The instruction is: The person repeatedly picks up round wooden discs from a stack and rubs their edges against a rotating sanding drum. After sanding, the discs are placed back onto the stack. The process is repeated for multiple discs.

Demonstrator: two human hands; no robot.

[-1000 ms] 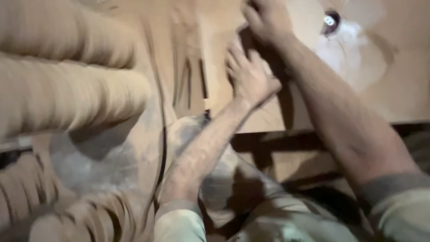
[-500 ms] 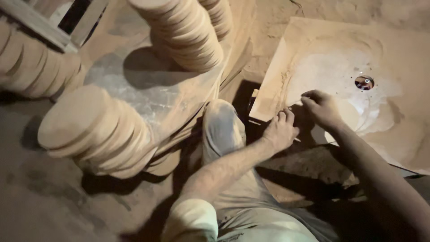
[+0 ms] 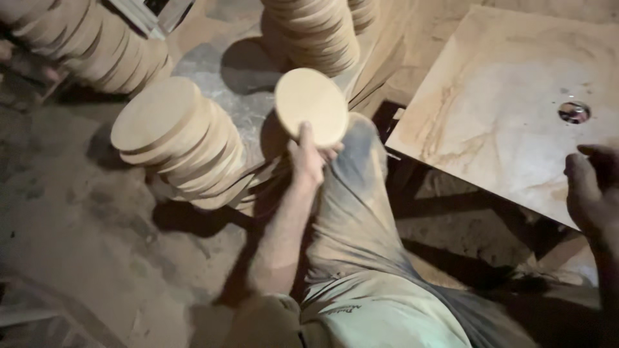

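Head view looks down on the person's left hand [image 3: 309,158] lifting a round wooden disc [image 3: 311,106], gripped at its lower rim with the thumb on the face toward us and the fingers curled behind. The disc stands nearly upright above the person's knee [image 3: 358,161], just beside a leaning stack of similar discs [image 3: 177,142] on the dusty floor [image 3: 77,258]; more stacks stand behind [image 3: 316,32] and to the far left [image 3: 84,38]. From where I stand the disc looks stiff and flat, pale and dusty, thick enough not to bend, light enough for one hand. Its sanded face seems smooth and a little slick with dust, so a pinch across the rim, thumb against fingers, looks the surest hold; a hit on the edge would likely chip it. The right hand [image 3: 590,187] hangs loosely curled and holds nothing, at the near edge of the slanted wooden desk [image 3: 503,109], which has a small metal fitting [image 3: 573,112] set into it.
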